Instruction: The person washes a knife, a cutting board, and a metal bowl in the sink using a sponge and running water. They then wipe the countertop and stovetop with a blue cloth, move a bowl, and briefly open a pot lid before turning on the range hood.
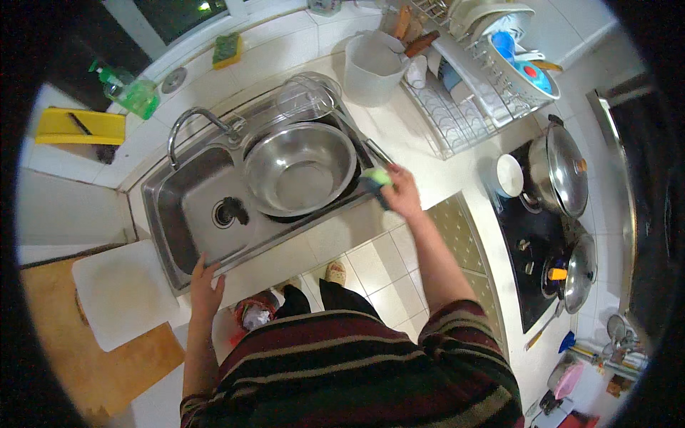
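Observation:
A light-green and dark scrubbing pad or cloth, blurred, is held in my right hand over the sink's right front corner. Close to those fingers ends the metal handle of a wire skimmer, which lies across the back of the sink. A wide stainless steel bowl sits in the right basin, and looks empty. My left hand, fingers spread and holding nothing, is at the front rim of the left basin. Something dark lies by the drain there. The faucet curves over this basin.
Behind the sink are a soap bottle and a sponge. A plastic bucket stands beside the dish rack. Lidded pots occupy the cooktop at right, near a white bowl. A white cutting board lies left.

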`<state>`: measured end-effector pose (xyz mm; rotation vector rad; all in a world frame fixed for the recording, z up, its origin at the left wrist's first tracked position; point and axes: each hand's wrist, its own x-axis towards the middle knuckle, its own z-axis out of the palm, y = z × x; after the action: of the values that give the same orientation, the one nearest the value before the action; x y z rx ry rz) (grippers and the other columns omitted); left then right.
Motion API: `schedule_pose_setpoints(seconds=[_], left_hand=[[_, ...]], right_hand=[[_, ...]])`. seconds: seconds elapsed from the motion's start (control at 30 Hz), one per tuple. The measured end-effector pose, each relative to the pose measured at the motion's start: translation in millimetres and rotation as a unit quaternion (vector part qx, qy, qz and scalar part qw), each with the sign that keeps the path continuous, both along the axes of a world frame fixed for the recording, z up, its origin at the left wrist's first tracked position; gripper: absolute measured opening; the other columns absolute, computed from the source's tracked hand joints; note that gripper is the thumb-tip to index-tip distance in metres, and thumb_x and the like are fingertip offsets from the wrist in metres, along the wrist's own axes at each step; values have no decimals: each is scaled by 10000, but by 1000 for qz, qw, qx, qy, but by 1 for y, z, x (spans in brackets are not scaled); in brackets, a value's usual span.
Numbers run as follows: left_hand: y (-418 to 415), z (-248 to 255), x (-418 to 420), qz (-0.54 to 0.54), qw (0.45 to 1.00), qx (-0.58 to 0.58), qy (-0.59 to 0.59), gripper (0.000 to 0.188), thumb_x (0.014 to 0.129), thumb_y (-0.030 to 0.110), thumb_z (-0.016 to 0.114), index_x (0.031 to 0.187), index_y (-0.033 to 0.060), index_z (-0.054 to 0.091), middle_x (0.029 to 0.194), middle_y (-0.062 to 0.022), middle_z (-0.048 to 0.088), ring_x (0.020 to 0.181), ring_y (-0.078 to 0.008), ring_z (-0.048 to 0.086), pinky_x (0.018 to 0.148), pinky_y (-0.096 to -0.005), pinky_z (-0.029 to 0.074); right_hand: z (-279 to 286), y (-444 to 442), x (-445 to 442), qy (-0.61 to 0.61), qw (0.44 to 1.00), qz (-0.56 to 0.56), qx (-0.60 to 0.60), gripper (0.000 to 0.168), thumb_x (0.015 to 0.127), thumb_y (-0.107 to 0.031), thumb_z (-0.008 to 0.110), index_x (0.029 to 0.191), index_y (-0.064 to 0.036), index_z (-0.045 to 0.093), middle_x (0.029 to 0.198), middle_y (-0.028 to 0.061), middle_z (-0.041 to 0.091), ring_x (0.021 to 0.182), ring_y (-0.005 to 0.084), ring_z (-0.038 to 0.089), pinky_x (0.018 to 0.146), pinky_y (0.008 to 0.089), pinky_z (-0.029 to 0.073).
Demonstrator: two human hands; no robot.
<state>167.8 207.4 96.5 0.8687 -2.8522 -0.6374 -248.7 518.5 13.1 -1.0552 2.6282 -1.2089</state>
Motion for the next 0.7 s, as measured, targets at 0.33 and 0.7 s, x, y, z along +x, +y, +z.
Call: schedule_pose_setpoints(seconds=[0.33,0.7], left_hand=[[34,-10,-55,-103,989,102,40,334,773,84,670,1100,90,600,1348,-181,420,1169,-341,482,964,-396,407],[113,-6,-269,-53,935,254,242,452,843,111,567,1280,88,454,1272,-134,478,1220,-327,427,1028,-459,318]], right_hand=[[-26,-21,-65,-50,978,107,174,273,739,-273,554,881,-58,643,818,168,622,780,303,600,713,374,470],[46,-31,14,-184,972,28,-145,227,789,-75,536,999,-13,598,950,119,576,900,233,565,812,311,446]])
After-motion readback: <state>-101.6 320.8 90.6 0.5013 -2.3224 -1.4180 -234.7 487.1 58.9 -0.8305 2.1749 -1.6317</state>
